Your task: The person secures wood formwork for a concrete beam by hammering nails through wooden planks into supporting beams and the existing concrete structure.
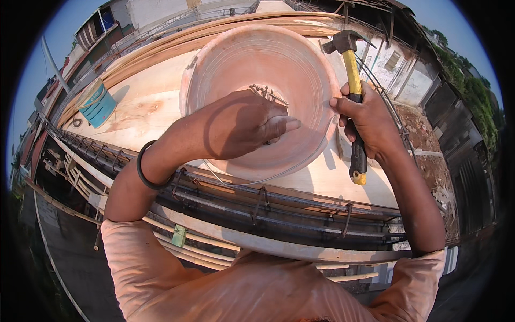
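Note:
A wide, dusty, reddish bucket (209,64) stands before me, its thin wire handle lying toward me. My left hand (257,126) reaches over its inside, fingers curled under and thumb lying along them. Past the knuckles several nails (271,95) show near the bucket's bottom; the hand hides the rest, and what its fingers hold does not show. My right hand (365,115) grips a claw hammer (351,67) by its yellow and black handle, head up, at the bucket's right side. The right thumb lies at the bucket's rim.
Under the bucket lies a plywood sheet (145,121), with long timber boards (161,45) behind. A small teal can (97,104) stands at the left. Nearer me run tied steel rebars (300,214) beside a board edge (257,241); bamboo poles (188,255) lie lower down.

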Motion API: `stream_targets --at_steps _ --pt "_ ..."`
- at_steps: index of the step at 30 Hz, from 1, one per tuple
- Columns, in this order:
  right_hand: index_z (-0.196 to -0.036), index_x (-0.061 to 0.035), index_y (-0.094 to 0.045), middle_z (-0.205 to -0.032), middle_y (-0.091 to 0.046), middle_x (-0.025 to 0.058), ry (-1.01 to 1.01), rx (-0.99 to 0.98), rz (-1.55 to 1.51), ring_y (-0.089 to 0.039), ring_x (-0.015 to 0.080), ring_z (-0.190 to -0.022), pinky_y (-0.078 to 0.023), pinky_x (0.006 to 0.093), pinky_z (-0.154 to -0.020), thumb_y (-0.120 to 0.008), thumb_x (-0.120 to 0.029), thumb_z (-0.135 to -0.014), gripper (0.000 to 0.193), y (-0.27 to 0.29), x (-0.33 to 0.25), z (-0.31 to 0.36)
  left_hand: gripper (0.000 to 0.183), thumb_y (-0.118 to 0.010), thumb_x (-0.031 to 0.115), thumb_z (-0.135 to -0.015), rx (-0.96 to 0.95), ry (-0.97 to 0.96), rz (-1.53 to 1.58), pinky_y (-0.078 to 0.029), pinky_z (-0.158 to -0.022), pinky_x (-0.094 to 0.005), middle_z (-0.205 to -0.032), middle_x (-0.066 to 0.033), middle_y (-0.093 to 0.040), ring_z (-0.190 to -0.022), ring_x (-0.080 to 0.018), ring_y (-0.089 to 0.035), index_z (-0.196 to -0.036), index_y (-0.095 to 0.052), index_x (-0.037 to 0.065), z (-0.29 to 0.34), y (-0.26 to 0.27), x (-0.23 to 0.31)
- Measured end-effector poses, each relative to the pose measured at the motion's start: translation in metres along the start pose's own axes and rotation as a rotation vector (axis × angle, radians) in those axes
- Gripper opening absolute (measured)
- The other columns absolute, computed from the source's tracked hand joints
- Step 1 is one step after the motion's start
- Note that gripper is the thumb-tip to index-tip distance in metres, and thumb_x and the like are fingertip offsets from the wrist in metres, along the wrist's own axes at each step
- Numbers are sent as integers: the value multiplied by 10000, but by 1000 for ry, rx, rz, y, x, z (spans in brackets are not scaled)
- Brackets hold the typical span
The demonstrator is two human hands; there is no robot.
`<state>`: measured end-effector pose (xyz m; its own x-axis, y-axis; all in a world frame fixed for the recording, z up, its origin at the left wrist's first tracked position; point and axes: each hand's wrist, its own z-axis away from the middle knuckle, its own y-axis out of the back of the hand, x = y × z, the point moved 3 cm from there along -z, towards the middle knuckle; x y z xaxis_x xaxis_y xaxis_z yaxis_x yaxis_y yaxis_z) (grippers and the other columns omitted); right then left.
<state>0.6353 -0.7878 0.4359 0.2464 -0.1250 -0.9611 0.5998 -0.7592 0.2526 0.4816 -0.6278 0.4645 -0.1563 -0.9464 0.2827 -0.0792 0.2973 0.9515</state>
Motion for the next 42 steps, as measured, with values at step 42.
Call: stream_targets --at_steps 42 --pt "-1046 -16 -460 -701 -494 29 24 40 -104 -458 78 -493 -375 206 -366 -643 -85 -815 303 -19 -11 3 55 -717 89 -786 -299 80 -308 -476 -640 -370 -758 -107 -672 -709 -232 -633 -816 -692 51 -116 27 -89"
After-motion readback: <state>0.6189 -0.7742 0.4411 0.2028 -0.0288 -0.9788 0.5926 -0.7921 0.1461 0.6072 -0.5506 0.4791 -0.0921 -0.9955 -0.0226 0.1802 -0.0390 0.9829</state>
